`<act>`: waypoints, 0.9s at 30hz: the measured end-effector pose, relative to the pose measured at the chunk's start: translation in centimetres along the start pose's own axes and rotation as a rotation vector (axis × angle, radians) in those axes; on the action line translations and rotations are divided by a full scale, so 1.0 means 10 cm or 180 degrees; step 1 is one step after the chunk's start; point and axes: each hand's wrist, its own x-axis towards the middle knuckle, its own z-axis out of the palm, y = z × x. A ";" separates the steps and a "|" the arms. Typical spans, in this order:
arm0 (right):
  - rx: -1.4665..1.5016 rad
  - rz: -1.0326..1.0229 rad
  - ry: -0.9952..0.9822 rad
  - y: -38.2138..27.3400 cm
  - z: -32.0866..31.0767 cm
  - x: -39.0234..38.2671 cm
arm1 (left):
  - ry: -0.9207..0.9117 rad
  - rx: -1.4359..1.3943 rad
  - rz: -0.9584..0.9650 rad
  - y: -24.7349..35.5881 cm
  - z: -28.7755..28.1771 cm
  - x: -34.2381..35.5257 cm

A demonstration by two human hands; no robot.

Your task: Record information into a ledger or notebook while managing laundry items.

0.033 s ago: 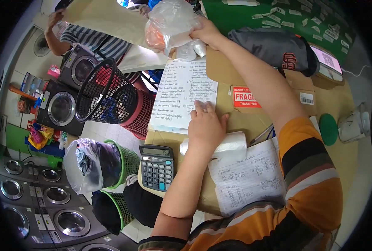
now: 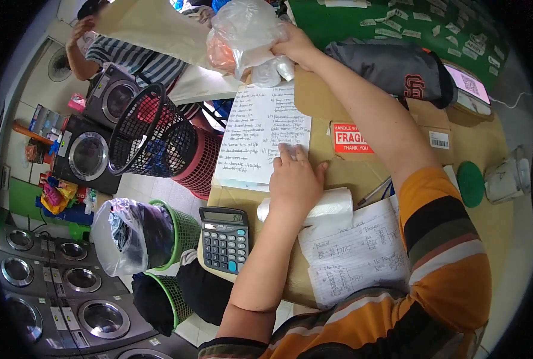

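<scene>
My left hand point(image 2: 291, 182) rests on a handwritten list point(image 2: 242, 137), fingertips on the paper and fingers apart. Below it are a white plastic roll point(image 2: 332, 206) and a notebook sheet point(image 2: 356, 260), with a calculator point(image 2: 223, 239) beside my forearm. Up at the top, my right hand point(image 2: 293, 46) reaches past the list and grips a translucent plastic bag point(image 2: 242, 30) with something orange inside. The pinched fingertips are partly hidden by the plastic. A pen point(image 2: 371, 192) lies right of the roll.
Another person point(image 2: 117, 54) stands across, a hand raised. Laundry baskets point(image 2: 197, 170) and stacked machines point(image 2: 78, 278) line the left. The cardboard-covered table point(image 2: 485, 137) holds a grey folded item point(image 2: 374, 63), a phone-like screen point(image 2: 464, 84), a green lid point(image 2: 469, 184) and a jar point(image 2: 506, 176).
</scene>
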 end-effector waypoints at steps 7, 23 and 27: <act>0.0177 0.0082 0.0035 -0.05 0.04 -0.04 | 0.0025 -0.0090 0.0028 0.00 -0.01 -0.01; 0.0016 0.0029 0.0070 0.00 0.04 -0.02 | -0.0085 -0.0377 0.0042 0.01 -0.04 -0.01; 0.0037 0.0114 0.0031 0.05 0.00 0.02 | -0.0102 -0.0395 0.0054 0.02 -0.03 0.00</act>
